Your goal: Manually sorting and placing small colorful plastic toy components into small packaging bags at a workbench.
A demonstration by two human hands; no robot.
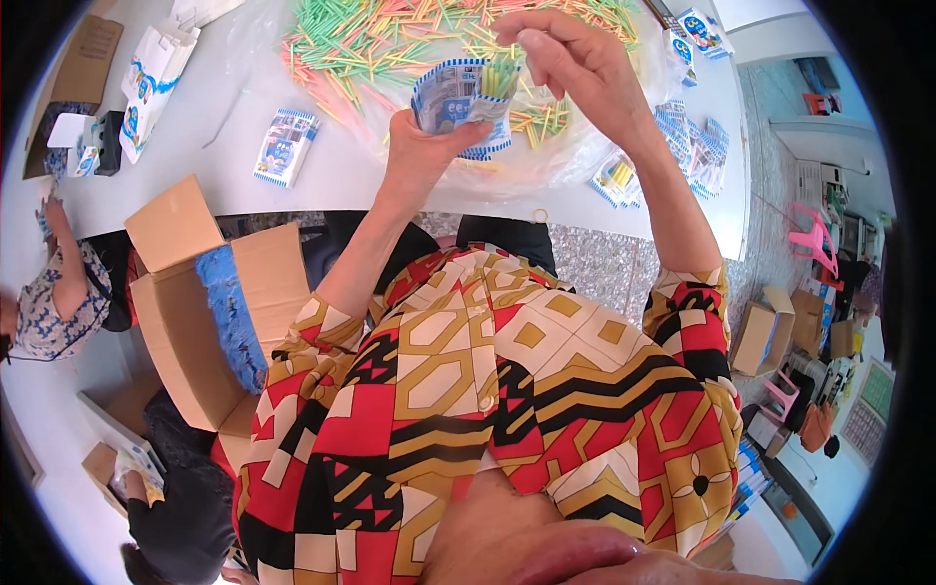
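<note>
My left hand (429, 151) grips a blue-and-white plastic packet (448, 97) above the near part of the table, thumb across its front. Yellow-green thin sticks (499, 80) poke out of the packet's right end. Just beyond them my right hand (580, 68) is raised, fingers loosely bent and apart, with nothing visible in them. Under and behind both hands spreads a large heap of thin pink, green and yellow sticks (361, 44) on clear plastic sheeting (244, 73). What the sticks are made of I cannot tell.
On the white table (224, 185), one flat packet (287, 146) lies at left and several packets (692, 146) at right. An open cardboard box (185, 322) with blue lining stands left of me. Two other people sit at far left: a patterned sleeve (68, 302) and dark clothing (180, 497).
</note>
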